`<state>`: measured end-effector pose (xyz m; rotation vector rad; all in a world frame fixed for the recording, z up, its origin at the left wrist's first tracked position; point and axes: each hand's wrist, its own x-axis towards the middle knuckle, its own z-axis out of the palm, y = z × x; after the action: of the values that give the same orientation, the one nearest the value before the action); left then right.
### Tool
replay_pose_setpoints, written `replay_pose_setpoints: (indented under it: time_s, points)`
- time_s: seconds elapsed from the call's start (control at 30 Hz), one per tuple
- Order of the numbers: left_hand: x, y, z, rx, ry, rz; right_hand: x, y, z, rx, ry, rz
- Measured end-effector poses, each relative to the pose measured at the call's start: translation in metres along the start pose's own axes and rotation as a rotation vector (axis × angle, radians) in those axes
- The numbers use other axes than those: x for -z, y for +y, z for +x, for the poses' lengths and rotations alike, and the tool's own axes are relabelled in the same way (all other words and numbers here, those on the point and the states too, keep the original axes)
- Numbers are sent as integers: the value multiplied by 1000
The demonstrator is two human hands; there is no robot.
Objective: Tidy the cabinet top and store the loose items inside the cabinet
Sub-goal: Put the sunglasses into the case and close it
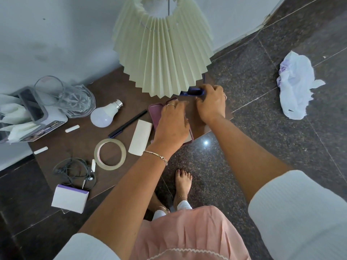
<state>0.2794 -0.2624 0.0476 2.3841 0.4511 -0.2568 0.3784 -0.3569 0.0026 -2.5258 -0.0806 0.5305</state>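
Palm down, the left hand (171, 124) curls its fingers over the maroon phone case (155, 114), which lies far-left to near-right, while the right hand (211, 105) grips a dark blue case (193, 91).

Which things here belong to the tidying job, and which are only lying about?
Job: maroon phone case, dark blue item, white light bulb, black pen, clear tape roll, tangled grey earphones.
Lying about: crumpled white plastic bag on the floor, cream pleated lampshade.
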Motion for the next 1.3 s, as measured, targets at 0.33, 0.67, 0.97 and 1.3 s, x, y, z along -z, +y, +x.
replay_pose_setpoints:
  time_s: [0.33, 0.67, 0.97, 1.3]
  points:
    - [-12, 8, 7, 44, -23, -68, 7, 32, -18, 11, 70, -26]
    - [-21, 12, -5, 139, -10, -247, 24, 52, -85, -127, 306, 323]
    - [-25, 18, -38, 251, -80, -683, 21, 34, -158, -284, 299, 741]
    - [-20, -4, -52, 419, -113, -923, -4, 8, -167, -309, 171, 872]
